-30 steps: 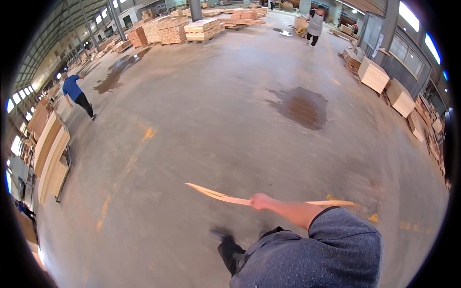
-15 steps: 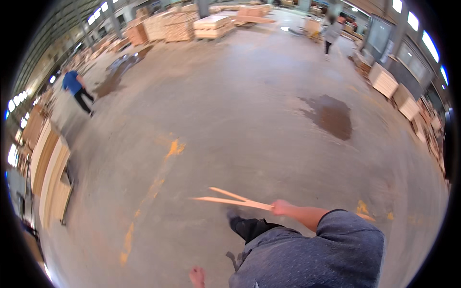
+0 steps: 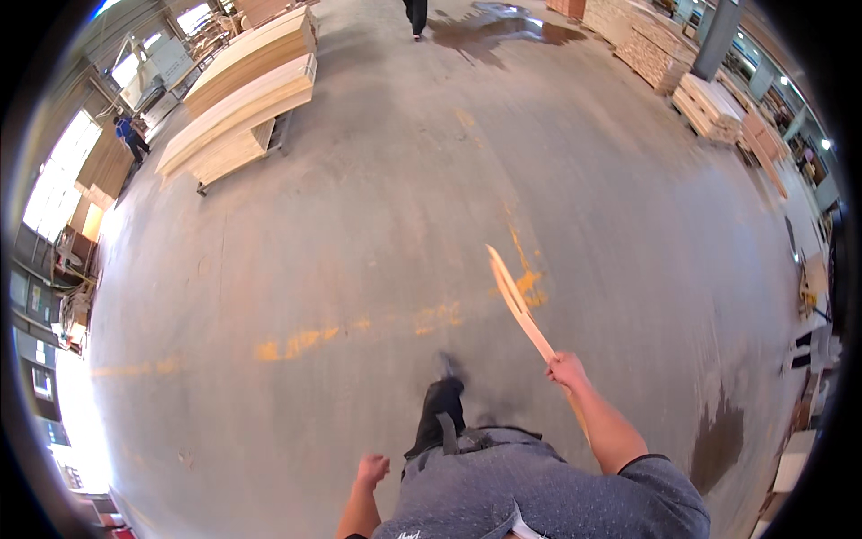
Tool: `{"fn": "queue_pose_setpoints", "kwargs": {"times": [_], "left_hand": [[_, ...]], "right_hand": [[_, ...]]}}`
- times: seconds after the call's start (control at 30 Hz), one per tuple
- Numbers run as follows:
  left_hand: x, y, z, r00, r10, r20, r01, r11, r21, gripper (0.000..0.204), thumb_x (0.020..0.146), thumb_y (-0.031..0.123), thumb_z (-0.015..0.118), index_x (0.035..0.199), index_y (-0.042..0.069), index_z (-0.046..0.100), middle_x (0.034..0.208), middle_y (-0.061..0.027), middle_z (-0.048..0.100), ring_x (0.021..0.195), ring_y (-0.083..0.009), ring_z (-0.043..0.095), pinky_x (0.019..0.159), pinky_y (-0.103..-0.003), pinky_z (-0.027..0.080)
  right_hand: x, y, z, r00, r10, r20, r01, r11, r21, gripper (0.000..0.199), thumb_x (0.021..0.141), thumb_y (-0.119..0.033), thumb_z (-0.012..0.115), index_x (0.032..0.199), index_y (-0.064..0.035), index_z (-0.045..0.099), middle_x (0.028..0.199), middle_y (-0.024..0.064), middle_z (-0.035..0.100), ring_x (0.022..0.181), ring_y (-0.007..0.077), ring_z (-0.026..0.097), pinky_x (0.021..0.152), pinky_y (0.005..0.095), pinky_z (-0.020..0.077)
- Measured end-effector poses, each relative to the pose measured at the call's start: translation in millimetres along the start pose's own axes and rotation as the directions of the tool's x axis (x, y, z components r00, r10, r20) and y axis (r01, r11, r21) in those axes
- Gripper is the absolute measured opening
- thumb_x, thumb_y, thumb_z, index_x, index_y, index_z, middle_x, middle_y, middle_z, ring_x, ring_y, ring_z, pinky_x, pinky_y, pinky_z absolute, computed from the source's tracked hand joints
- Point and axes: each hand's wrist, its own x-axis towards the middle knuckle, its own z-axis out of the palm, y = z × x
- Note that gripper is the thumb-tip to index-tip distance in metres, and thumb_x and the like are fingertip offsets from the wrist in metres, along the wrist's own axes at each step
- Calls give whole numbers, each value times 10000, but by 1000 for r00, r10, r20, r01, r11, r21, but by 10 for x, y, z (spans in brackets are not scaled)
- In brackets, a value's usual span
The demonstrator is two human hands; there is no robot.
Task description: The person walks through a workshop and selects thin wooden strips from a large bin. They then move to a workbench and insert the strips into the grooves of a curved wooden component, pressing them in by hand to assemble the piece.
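My right hand [image 3: 566, 369] is closed around thin, pale wooden strips [image 3: 521, 310], held out in front of me above the concrete floor. The strips lie close together and point away to the upper left. Behind the fist, their tail end runs back along my forearm. My left hand [image 3: 373, 469] hangs low at my left side with its fingers curled in, and nothing shows in it. One of my feet [image 3: 449, 366] is forward on the floor, smeared by motion.
A long stack of boards [image 3: 238, 117] rests on a wheeled cart at far left. Wet patches [image 3: 718, 440] mark the floor. Lumber stacks [image 3: 709, 106] stand beside a pillar [image 3: 718, 40]. A person in blue [image 3: 131, 136] is at far left; another person's legs [image 3: 416, 16] show ahead.
My view has swung to the left, bringing the board stack toward the middle. The strips now point more forward, their ends closer together. My left hand has come further into view.
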Motion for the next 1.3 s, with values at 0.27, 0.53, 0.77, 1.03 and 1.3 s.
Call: {"fn": "queue_pose_setpoints", "kwargs": {"times": [0.27, 0.53, 0.77, 1.03, 1.3], "left_hand": [[1907, 2274, -1192, 973, -229, 29, 230, 963, -137, 302, 857, 321, 661, 998, 61, 719, 843, -67, 726, 742, -209, 702, 641, -364, 554], [3355, 7300, -3016, 800, 526, -288, -492, 851, 185, 485, 839, 372, 610, 1153, 8, 679, 1006, -210, 712, 955, -345, 691, 856, -420, 531], [4287, 10450, -3239, 811, 585, -20, -569, 778, -266, 398, 942, 220, 621, 1262, -17, 609, 1003, -95, 712, 937, -156, 668, 819, -298, 528], [4755, 13189, -4568, 809, 581, 84, -437, 691, -576, 507, 962, 210, 628, 1370, -41, 461, 1141, -124, 647, 1033, -207, 655, 906, -358, 546], [6066, 15890, -5844, 835, 547, 66, -298, 548, -781, 423, 919, 214, 717, 1219, -1, 511, 1108, -83, 630, 999, -187, 645, 817, -360, 572]], "right_hand": [[2442, -1731, -215, 999, -29, 17, 32, 977, -210, 257, 907, -219, 548, 874, -46, 736, 726, 71, 728, 635, 152, 705, 649, 317, 567], [3946, -3465, -635, 983, 158, -92, -156, 987, 32, 298, 909, -273, 560, 855, -34, 730, 716, 98, 724, 638, 189, 716, 635, 360, 568], [6730, -5707, -980, 998, 24, -53, -34, 982, -183, 296, 885, -293, 569, 864, -38, 718, 726, 115, 715, 659, 214, 710, 659, 374, 556], [8639, -10386, -856, 847, -481, 226, 511, 853, -102, 236, 899, -289, 593, 908, -88, 717, 751, 79, 698, 646, 218, 661, 637, 378, 522], [9834, -13002, -512, 740, -608, 290, 644, 763, -44, 187, 964, -245, 546, 1010, -114, 670, 818, 95, 703, 715, 233, 654, 662, 380, 522]]}}
